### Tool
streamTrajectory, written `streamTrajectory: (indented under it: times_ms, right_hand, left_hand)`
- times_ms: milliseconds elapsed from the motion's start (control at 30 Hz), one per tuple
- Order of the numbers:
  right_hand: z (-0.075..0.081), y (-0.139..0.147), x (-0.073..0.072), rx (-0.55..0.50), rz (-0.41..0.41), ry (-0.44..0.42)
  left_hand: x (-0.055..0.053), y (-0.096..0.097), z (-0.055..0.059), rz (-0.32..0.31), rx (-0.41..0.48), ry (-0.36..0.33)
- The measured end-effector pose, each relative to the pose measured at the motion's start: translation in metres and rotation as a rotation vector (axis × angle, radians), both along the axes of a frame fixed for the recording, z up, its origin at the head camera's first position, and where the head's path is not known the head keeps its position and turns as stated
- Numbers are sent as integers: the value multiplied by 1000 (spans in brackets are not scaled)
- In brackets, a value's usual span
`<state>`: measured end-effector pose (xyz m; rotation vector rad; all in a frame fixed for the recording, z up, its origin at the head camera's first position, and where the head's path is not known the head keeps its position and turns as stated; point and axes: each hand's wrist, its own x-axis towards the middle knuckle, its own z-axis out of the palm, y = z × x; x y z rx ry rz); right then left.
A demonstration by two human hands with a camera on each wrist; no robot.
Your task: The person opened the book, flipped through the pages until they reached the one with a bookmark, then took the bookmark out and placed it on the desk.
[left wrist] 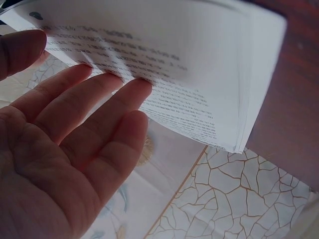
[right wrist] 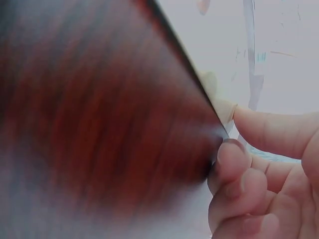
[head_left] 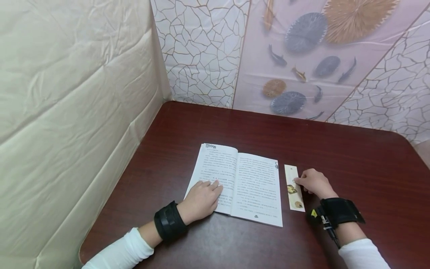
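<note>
An open book [head_left: 256,186] with printed pages lies flat on the dark red-brown table. Across the lower part of its left page rests my left hand [head_left: 201,200], fingers loosely extended; the left wrist view shows the fingertips touching the page [left wrist: 199,55]. To the right of the book is a pale, narrow bookmark [head_left: 290,175] with yellow and brown pictures. My right hand [head_left: 315,184] pinches its right edge between thumb and forefinger. In the right wrist view the bookmark [right wrist: 224,110] shows nearly edge-on at the thumb tip, the other fingers curled below.
The table [head_left: 134,194] has rounded corners and ends at a patterned backdrop [head_left: 201,48] behind. Along the left side hangs a cream cloth wall [head_left: 74,112]. Black bands [head_left: 170,221] circle both wrists, over white sleeves.
</note>
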<state>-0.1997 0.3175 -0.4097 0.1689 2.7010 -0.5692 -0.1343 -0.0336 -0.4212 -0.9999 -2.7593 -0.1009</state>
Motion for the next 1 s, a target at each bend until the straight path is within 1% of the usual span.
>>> streamTrajectory:
  times_ms: [100, 267, 533, 633, 733, 1000]
  right_hand:
    - [1, 0, 1, 7, 2, 7]
    - [7, -1, 1, 11, 10, 30]
    - [31, -13, 7, -6, 45, 147]
    - [37, -25, 12, -22, 92, 191]
    - [38, -39, 19, -40, 167, 208]
    - [32, -78, 37, -71, 364, 153]
  left_hand:
    - [0, 0, 0, 0, 0, -2]
    - [0, 1, 0, 3, -7, -11]
    - [0, 1, 0, 1, -11, -6]
    - [0, 1, 0, 1, -9, -3]
    - [0, 0, 0, -1, -7, 1]
    - [0, 1, -1, -5, 1, 12]
